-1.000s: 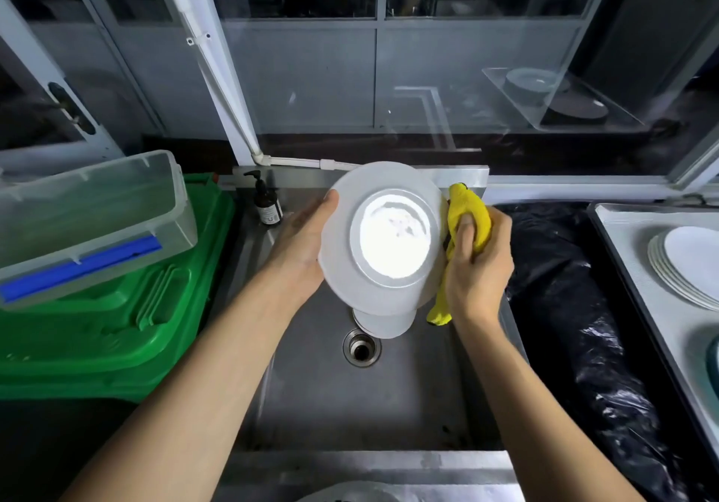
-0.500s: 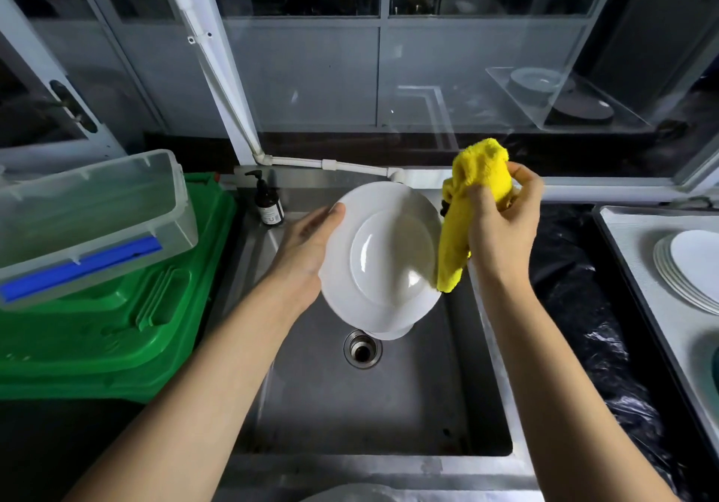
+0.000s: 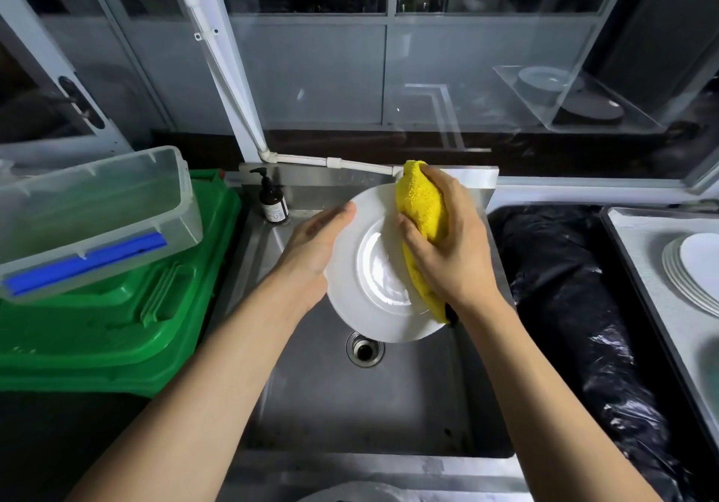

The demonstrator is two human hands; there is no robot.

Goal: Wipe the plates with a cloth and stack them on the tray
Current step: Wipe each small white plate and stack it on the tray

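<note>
The left hand (image 3: pixel 311 246) holds the white plate (image 3: pixel 352 287) by its left rim, tilted over the sink (image 3: pixel 350 404); the right hand (image 3: pixel 453 248) grips the yellow cloth (image 3: pixel 422 206) against the plate's face. A hard wipe could lever the plate from that one-sided hold, and it could drop into the sink.

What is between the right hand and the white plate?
The yellow cloth, gripped by the right hand and held against the plate, in the head view.
</note>
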